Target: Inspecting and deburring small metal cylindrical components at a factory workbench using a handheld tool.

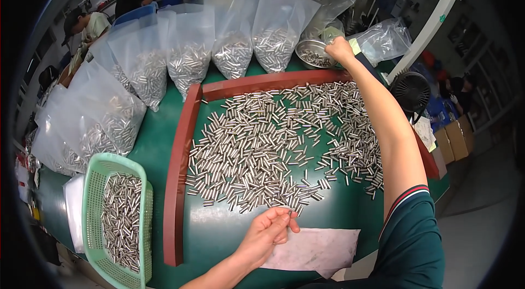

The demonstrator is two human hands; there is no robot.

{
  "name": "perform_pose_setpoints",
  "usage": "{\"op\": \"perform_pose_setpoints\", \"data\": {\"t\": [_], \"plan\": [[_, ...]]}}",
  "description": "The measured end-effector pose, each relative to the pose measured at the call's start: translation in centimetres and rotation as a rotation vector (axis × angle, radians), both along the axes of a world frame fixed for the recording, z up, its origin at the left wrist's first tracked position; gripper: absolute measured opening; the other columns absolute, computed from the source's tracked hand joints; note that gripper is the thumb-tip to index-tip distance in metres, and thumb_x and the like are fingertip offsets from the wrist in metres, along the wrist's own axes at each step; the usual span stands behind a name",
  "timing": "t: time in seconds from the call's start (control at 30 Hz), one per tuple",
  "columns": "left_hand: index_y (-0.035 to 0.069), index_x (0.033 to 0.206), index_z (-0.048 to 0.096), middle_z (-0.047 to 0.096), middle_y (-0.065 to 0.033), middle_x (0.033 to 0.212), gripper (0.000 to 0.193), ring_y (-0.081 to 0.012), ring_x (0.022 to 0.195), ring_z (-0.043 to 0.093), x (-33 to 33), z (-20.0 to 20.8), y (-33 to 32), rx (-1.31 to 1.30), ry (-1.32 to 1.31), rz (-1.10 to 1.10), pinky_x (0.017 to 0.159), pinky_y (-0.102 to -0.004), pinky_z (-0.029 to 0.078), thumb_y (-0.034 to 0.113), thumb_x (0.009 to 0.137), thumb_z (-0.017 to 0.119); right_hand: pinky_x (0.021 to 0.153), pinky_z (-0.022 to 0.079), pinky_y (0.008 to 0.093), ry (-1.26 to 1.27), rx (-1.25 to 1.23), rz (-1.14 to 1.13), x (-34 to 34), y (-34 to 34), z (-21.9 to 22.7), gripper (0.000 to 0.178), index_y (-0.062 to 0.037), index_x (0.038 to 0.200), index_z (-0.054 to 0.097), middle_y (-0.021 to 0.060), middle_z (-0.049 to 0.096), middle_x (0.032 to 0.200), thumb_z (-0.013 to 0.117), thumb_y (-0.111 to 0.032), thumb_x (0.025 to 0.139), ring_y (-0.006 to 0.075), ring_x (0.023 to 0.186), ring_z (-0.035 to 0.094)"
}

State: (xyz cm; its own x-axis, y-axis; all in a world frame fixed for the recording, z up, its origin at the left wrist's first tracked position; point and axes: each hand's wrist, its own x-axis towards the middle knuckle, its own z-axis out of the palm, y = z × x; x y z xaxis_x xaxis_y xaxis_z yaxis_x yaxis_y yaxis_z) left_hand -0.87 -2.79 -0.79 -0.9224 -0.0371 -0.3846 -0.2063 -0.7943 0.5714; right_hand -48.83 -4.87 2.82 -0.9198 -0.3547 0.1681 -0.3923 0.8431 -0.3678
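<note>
Close to me, my left hand [271, 232] is closed in a pinch, with what looks like a small metal pin at its fingertips. It is just below the near edge of a wide spread of short, shiny metal pins [246, 152] on the green table. My right arm reaches across the right part of this spread. At the far side, my right hand [340, 50] is closed beside the rim of a round metal bowl [315, 42] that contains more pins. Its fingertips are turned away, so anything in them is hidden.
Dark red bars [180, 179] border the spread. A green plastic basket [90, 218] of pins stands at left. Clear bags [235, 43] of pins line the back and left. A stained sheet [314, 248] lies near me; a black fan [410, 92] stands right. Other people work farther back.
</note>
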Motion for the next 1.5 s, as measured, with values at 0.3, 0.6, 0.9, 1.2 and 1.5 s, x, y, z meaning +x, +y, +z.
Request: {"op": "perform_pose_setpoints", "data": {"t": [0.3, 0.6, 0.9, 1.2, 1.5], "plan": [[0.000, 0.100, 0.051, 0.055, -0.0073, 0.076, 0.019, -0.0039, 0.050, 0.028, -0.1, 0.0, 0.1, -0.001, -0.008, -0.011, 0.047, -0.0187, 0.025, 0.013, 0.091, 0.040, 0.083, 0.044, 0.0378, -0.077, 0.050, -0.019, 0.9, -0.1, 0.4, 0.036, -0.0039, 0.094, 0.062, 0.0162, 0.058, 0.105, 0.061, -0.024, 0.065, 0.0295, 0.099, 0.055], [0.003, 0.103, 0.048, 0.056, -0.0084, 0.079, 0.021, -0.0048, 0.050, 0.028, 0.3, 0.0, 0.3, -0.018, -0.023, -0.037, 0.050, -0.0182, 0.027, 0.017, 0.092, 0.037, 0.072, 0.047, 0.0397, 0.047, 0.029, 0.172, -0.7, 0.4, -0.9, 0.030, -0.0010, 0.079, 0.062, 0.0220, 0.060, 0.084, 0.061, -0.025, 0.061, 0.0324, 0.082, 0.060], [0.000, 0.102, 0.049, 0.056, -0.0070, 0.081, 0.025, -0.0042, 0.047, 0.025, 0.2, 0.0, 0.0, -0.106, 0.026, -0.006, 0.046, -0.0184, 0.024, 0.018, 0.092, 0.035, 0.050, 0.033, 0.0192, 0.047, -0.530, 0.556, 14.8, 6.2, 4.8, 0.021, -0.0012, 0.082, 0.062, -0.0045, 0.055, 0.067, 0.059, -0.022, 0.077, 0.0034, 0.056, 0.043], [-0.004, 0.107, 0.046, 0.056, -0.0103, 0.080, 0.031, -0.0062, 0.047, 0.030, 0.1, -0.4, 0.4, 0.037, 0.038, -0.056, 0.046, -0.0202, 0.028, 0.019, 0.091, 0.033, 0.042, 0.019, 0.0206, -0.342, -1.040, 0.707, 30.7, 18.1, 3.2, 0.035, 0.0007, 0.068, 0.056, -0.0058, 0.028, 0.043, 0.041, -0.024, 0.086, 0.0028, 0.042, 0.023], [-0.003, 0.111, 0.045, 0.058, -0.0148, 0.094, 0.032, -0.0089, 0.056, 0.040, 0.2, -0.1, 0.7, 0.109, 0.038, -0.054, 0.053, -0.0215, 0.037, 0.020, 0.092, 0.032, 0.044, 0.022, 0.0239, -0.578, -1.482, 0.770, 33.7, 18.6, -1.5, 0.044, -0.0046, 0.061, 0.044, -0.0026, 0.025, 0.043, 0.026, -0.036, 0.087, 0.0086, 0.043, 0.022]]}}
